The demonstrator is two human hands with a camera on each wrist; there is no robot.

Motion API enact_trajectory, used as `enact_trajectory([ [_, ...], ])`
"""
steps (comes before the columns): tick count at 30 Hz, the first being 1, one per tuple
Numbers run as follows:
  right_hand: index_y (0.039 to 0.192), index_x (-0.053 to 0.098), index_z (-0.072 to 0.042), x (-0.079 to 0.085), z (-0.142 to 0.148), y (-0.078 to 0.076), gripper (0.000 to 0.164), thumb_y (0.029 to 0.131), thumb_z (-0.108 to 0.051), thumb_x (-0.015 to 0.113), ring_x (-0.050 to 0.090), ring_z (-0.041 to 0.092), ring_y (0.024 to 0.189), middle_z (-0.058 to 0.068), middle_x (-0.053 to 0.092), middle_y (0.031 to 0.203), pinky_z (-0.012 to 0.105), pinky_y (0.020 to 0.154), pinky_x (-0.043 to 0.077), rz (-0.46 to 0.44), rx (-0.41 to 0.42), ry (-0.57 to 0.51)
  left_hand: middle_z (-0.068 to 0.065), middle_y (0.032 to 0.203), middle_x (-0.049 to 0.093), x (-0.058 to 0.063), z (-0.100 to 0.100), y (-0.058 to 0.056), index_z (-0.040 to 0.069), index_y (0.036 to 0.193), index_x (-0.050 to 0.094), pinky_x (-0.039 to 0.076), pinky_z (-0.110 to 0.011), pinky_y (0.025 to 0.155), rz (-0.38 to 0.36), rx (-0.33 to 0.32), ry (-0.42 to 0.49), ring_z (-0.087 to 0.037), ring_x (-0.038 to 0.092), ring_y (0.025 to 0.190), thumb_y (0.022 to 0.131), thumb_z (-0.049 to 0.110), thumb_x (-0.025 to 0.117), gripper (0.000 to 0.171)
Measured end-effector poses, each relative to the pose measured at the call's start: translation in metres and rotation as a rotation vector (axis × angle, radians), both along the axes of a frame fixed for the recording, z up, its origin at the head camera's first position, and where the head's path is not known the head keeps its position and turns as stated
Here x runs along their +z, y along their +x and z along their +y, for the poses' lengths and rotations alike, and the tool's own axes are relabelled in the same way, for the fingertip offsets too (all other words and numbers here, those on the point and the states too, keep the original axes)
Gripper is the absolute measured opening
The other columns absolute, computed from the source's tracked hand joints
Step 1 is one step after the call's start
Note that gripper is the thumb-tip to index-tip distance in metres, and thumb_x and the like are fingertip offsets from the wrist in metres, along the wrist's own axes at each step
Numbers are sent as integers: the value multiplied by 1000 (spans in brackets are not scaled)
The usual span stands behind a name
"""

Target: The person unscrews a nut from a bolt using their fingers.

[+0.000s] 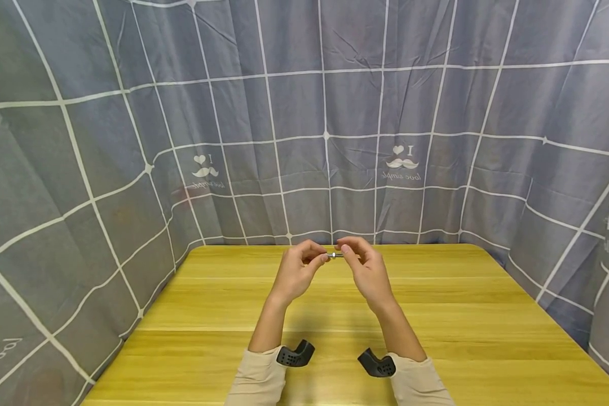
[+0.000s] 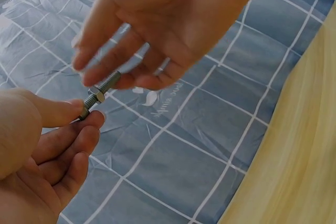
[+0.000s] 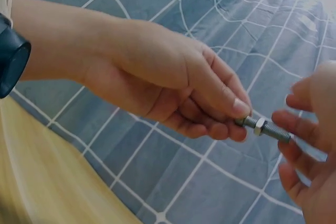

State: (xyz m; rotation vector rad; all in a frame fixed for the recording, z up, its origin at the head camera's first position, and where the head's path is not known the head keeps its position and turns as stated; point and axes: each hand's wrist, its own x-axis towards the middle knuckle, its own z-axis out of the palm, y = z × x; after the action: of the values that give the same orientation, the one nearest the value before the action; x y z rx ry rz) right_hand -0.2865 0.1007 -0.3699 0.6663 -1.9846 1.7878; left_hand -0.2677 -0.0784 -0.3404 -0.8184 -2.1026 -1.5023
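My left hand (image 1: 295, 273) pinches one end of a silver threaded bolt (image 2: 109, 82) between thumb and fingers. A hex nut (image 3: 259, 126) sits partway along the thread, between the two hands. The gripped end of the bolt is mostly hidden by the left fingertips. At the other end, my right hand (image 1: 369, 272) has its fingers loosely spread, and its fingertips are right by the bolt's tip. In the left wrist view the right palm faces the bolt, with the fingers slightly bent and not closed round it.
Below the hands lies a yellow wood-grain table (image 1: 223, 321). A grey-blue curtain (image 1: 299, 113) with white grid lines surrounds its back and sides. Black wrist cameras (image 1: 295, 354) are strapped over beige sleeves (image 1: 257, 376).
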Motion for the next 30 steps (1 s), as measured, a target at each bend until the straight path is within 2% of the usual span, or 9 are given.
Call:
enact_trajectory([
  [5, 120, 72, -5, -2, -1, 0, 22, 104, -19, 67, 61, 26, 107, 8, 70, 115, 46, 91, 48, -55, -57, 84, -23, 92, 73, 1, 0, 3, -11, 99, 68, 54, -34, 76, 5, -4, 4, -47, 68, 85, 97, -9, 65, 4],
  [9, 112, 75, -6, -2, -1, 0, 16, 103, -17, 69, 62, 25, 101, 5, 71, 109, 44, 88, 49, -71, -86, 123, -23, 92, 73, 1, 1, 2, -10, 99, 68, 54, -34, 76, 4, 4, -4, -43, 69, 85, 97, -9, 65, 4],
  [12, 110, 74, -5, -2, -1, 0, 11, 101, -12, 71, 61, 25, 104, 6, 70, 110, 46, 88, 50, -51, -75, 115, -22, 92, 74, 1, 1, 3, -9, 98, 69, 54, -35, 76, -2, 12, -8, -39, 70, 84, 97, -9, 66, 4],
  [15, 116, 72, -5, -1, -2, 1, 17, 99, -8, 72, 59, 28, 111, 9, 68, 118, 50, 93, 49, -27, -48, 101, -22, 93, 74, 2, 1, 3, -9, 99, 69, 54, -36, 76, -6, 17, -12, -37, 70, 84, 97, -9, 66, 4],
  [18, 126, 68, -6, -2, -3, 0, 27, 100, -14, 72, 59, 30, 116, 10, 66, 125, 52, 95, 49, -30, -50, 120, -21, 93, 74, 2, 1, 4, -9, 99, 69, 54, -37, 77, -6, 22, -15, -39, 70, 85, 97, -8, 66, 4],
  [22, 126, 70, -8, -5, -4, 0, 28, 103, -25, 69, 64, 27, 108, 7, 69, 119, 48, 89, 52, -52, -85, 158, -22, 93, 73, 3, 2, 5, -10, 99, 69, 54, -38, 77, -1, 24, -15, -42, 70, 86, 97, -8, 66, 4],
  [26, 114, 74, -6, -6, -4, -1, 16, 103, -17, 67, 66, 24, 101, 5, 72, 109, 47, 85, 53, 1, -97, 154, -23, 94, 73, 4, 2, 5, -10, 99, 69, 54, -40, 77, -1, 20, -12, -41, 70, 86, 97, -8, 66, 4],
  [28, 114, 73, -5, -6, -4, -2, 14, 102, -11, 69, 65, 25, 104, 6, 71, 111, 49, 87, 53, 40, -91, 146, -23, 93, 73, 3, 2, 4, -10, 99, 69, 54, -41, 77, -1, 21, -10, -39, 70, 86, 97, -9, 66, 4],
  [30, 119, 71, -5, -6, -4, -2, 20, 100, -8, 71, 63, 27, 110, 8, 70, 117, 51, 90, 51, 57, -76, 141, -23, 93, 73, 3, 3, 4, -10, 99, 69, 54, -42, 77, 0, 23, -8, -39, 70, 85, 97, -9, 66, 4],
])
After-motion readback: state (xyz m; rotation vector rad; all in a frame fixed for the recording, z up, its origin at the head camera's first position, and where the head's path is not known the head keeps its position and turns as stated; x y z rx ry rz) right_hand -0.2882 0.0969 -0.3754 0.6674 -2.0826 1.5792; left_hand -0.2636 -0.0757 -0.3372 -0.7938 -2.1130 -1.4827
